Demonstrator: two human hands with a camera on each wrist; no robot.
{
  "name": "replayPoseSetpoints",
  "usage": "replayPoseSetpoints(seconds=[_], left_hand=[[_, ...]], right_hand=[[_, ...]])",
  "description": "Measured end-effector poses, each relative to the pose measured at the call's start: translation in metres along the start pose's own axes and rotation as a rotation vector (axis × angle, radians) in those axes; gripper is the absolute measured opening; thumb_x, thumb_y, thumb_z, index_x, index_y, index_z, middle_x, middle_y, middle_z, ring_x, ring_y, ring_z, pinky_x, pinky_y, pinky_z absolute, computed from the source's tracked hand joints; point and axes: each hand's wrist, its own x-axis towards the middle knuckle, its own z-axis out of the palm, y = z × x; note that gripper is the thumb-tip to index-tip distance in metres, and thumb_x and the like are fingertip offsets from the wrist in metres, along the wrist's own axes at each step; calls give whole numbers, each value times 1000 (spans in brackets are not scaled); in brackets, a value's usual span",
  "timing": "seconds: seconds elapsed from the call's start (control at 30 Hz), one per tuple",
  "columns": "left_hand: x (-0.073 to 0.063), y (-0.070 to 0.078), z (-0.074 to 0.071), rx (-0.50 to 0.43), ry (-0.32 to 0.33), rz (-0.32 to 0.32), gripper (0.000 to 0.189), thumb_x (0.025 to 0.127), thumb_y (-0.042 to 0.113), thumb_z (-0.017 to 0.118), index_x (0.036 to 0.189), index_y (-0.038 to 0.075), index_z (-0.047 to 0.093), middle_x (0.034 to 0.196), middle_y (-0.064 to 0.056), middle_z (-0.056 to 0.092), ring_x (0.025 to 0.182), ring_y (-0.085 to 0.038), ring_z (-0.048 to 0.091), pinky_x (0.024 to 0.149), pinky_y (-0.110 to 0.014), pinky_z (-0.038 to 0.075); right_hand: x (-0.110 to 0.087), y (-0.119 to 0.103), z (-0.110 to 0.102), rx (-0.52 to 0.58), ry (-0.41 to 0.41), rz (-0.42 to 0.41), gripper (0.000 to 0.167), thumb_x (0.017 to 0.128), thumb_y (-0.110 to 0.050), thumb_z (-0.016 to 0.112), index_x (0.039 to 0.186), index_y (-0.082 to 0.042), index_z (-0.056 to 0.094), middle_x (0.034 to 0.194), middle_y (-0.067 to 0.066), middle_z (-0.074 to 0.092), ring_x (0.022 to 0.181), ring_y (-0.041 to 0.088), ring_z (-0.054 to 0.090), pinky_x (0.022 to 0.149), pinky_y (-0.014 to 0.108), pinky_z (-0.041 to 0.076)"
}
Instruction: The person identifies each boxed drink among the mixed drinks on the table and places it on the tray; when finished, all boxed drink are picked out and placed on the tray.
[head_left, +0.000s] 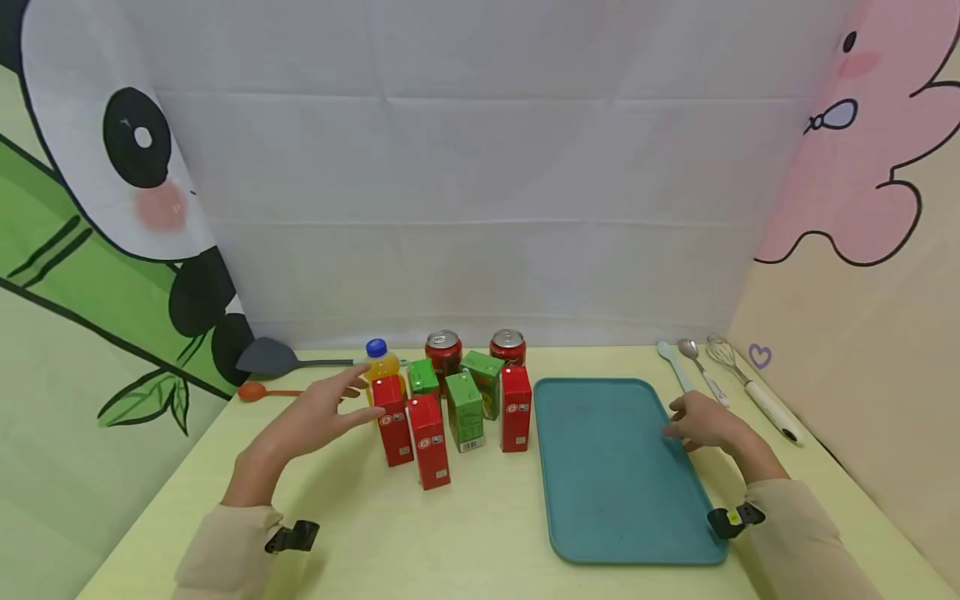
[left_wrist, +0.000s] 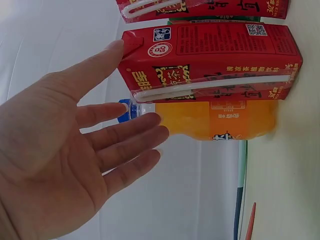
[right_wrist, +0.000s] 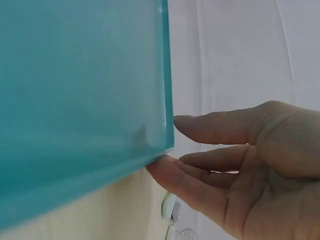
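Note:
In the head view my left hand [head_left: 318, 410] is spread beside the red drink cartons, its palm toward them. The left wrist view shows the thumb overlapping the top of the nearest red carton [left_wrist: 210, 62], while the other fingers overlap an orange drink bottle [left_wrist: 190, 117] with a blue cap. Nothing is gripped there. My right hand [head_left: 701, 423] is at the right edge of a teal tray [head_left: 615, 475]. In the right wrist view its thumb tip is right at the tray rim [right_wrist: 167, 75], with the index fingertip just under the edge.
Red and green cartons [head_left: 466, 408] cluster left of the tray, with two red cans [head_left: 508, 346] behind. A dark spatula [head_left: 270, 358] and an orange spoon [head_left: 253, 391] lie at the left; a whisk [head_left: 757, 396], a metal spoon [head_left: 701, 367] and a pale-green utensil [head_left: 675, 362] lie right.

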Motion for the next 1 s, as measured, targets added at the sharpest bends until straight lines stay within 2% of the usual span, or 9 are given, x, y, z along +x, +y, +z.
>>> replayPoseSetpoints(seconds=[0.2, 0.43, 0.73, 0.87, 1.0], left_hand=[[-1, 0, 3, -12, 2, 33, 84, 90, 49, 70, 154, 8, 36, 132, -19, 60, 120, -38, 57, 95, -57, 50], [-1, 3, 2, -12, 8, 42, 81, 90, 47, 72, 153, 8, 38, 132, -18, 60, 120, -38, 56, 95, -58, 49], [-2, 10, -2, -10, 41, 18, 77, 88, 40, 77, 148, 5, 45, 123, -20, 63, 111, -38, 61, 92, -55, 53], [-1, 13, -2, -28, 53, 18, 77, 86, 38, 79, 147, 4, 47, 126, -20, 61, 111, -39, 61, 90, -54, 54], [0, 12, 1, -36, 58, 12, 77, 85, 35, 81, 147, 4, 47, 133, -21, 57, 113, -40, 60, 90, -53, 54]], right_hand=[[2, 10, -2, 105, -7, 38, 58, 89, 6, 65, 132, 31, 36, 121, 41, 53, 108, 43, 60, 70, 44, 61], [3, 22, -1, 154, -6, 40, 60, 85, 7, 66, 135, 26, 39, 116, 32, 55, 100, 31, 59, 65, 43, 61], [2, 23, 0, 198, -3, 51, 58, 85, 11, 65, 135, 26, 40, 119, 35, 54, 93, 27, 62, 61, 43, 60], [0, 21, 0, 190, 7, 53, 57, 85, 11, 65, 135, 25, 41, 118, 35, 55, 88, 26, 63, 59, 43, 60], [1, 21, 1, 189, 15, 53, 57, 85, 12, 65, 134, 26, 41, 109, 27, 57, 80, 24, 63, 58, 41, 60]])
